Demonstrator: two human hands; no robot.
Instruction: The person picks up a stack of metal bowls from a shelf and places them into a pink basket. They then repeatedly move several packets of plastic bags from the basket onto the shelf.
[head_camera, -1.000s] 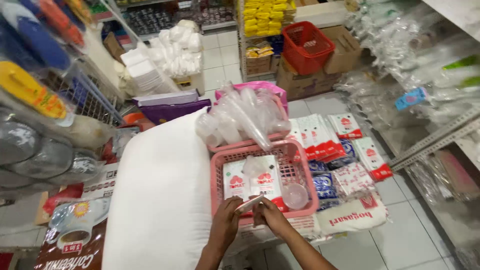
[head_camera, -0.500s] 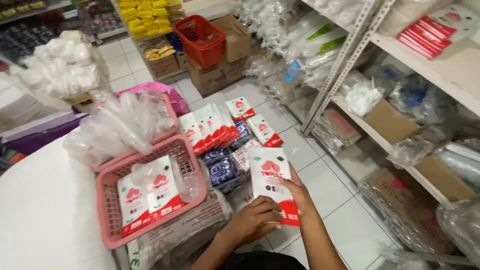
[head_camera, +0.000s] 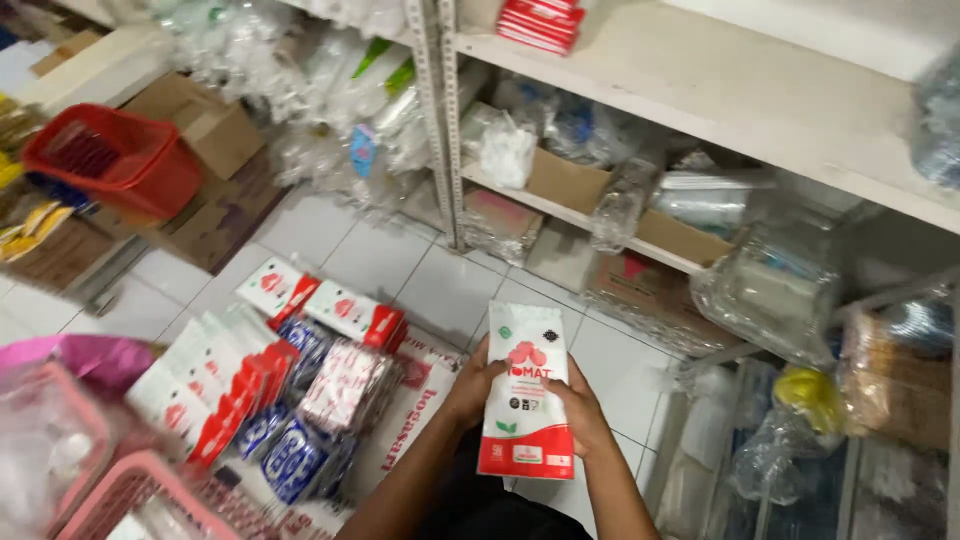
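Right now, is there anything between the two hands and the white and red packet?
Nothing visible: the left hand and the right hand both hold the white and red packet directly, one on each side.

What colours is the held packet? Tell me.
The packet is white with a red bottom band and red emblem; the head view shows it.

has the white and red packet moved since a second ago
Yes. The flat white and red plastic packet left the pink plastic basket and is now held up in both hands, right of it, toward the white metal shelves.
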